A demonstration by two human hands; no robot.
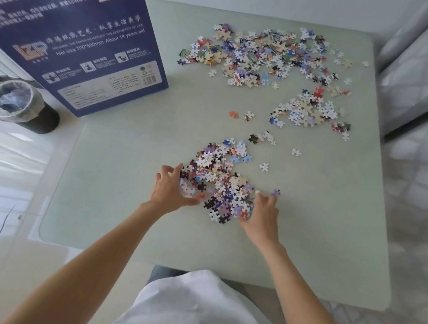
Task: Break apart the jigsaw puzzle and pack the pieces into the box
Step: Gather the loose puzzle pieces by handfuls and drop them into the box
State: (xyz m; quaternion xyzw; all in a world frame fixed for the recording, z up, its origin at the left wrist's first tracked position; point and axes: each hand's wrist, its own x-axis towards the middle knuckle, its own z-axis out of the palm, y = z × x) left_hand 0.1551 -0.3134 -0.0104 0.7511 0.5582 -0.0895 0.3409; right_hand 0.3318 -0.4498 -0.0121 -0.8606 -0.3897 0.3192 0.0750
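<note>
A pale green square table (308, 231) is being covered by loose multicoloured jigsaw pieces, fully broken apart, lying in three scatters: the widest far pile (265, 55), a smaller cluster (309, 112) to its right, and a dense near heap (221, 179). A large dark blue cardboard box (74, 30), printed with white text, is being shown at the table's far left corner; its inside cannot be seen. A round black bin (21, 108) lined with clear plastic is being seen on the floor. The near heap is being flanked by the left hand (169, 191) and right hand (263, 216), both loosely cupped, fingers touching pieces; whether any are gripped cannot be told.
</note>
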